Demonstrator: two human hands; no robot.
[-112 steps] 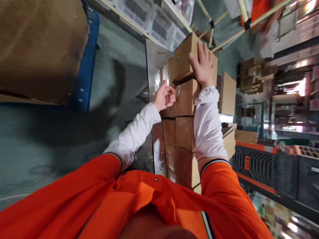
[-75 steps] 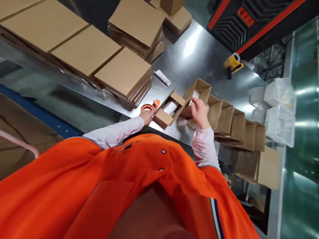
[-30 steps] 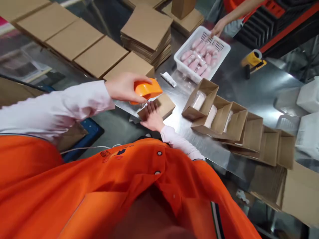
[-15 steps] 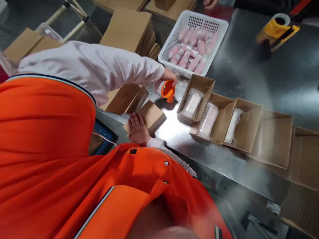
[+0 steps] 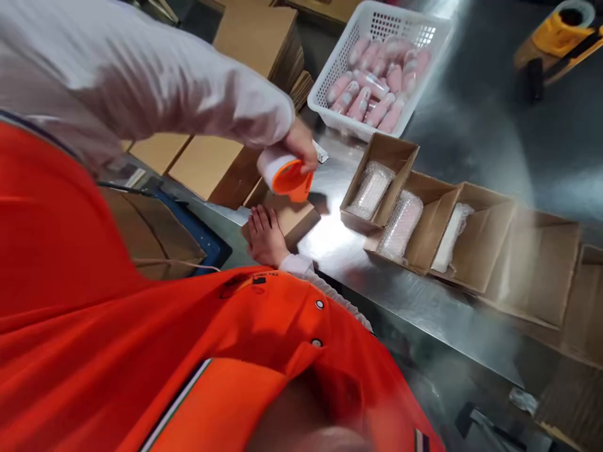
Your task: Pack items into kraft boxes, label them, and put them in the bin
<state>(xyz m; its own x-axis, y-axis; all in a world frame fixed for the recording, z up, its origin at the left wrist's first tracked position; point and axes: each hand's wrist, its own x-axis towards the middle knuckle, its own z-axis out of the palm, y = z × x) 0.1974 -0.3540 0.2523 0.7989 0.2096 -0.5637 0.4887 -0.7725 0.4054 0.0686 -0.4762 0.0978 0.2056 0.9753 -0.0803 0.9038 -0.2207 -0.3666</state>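
A small closed cardboard box (image 5: 294,216) lies at the near edge of the steel table (image 5: 471,144). My right hand (image 5: 264,236) presses flat on its near end, fingers spread. My left hand (image 5: 300,143) grips an orange tape dispenser (image 5: 286,175) and holds it just above the box's far end. To the right runs a row of open cardboard boxes (image 5: 424,223); the first three hold bubble-wrapped items (image 5: 372,188), the further ones look empty.
A white basket (image 5: 346,47) with several pink wrapped pieces stands behind the row. Stacks of flat cardboard (image 5: 257,37) lie at the back left. A yellow tape dispenser (image 5: 553,41) sits at the far right. A blue pallet edge (image 5: 198,235) shows below the table.
My left hand has drawn the orange dispenser back from beside the open boxes to just above the small box. My right hand stays on the box. Earlier I stacked a box and turned to the table.
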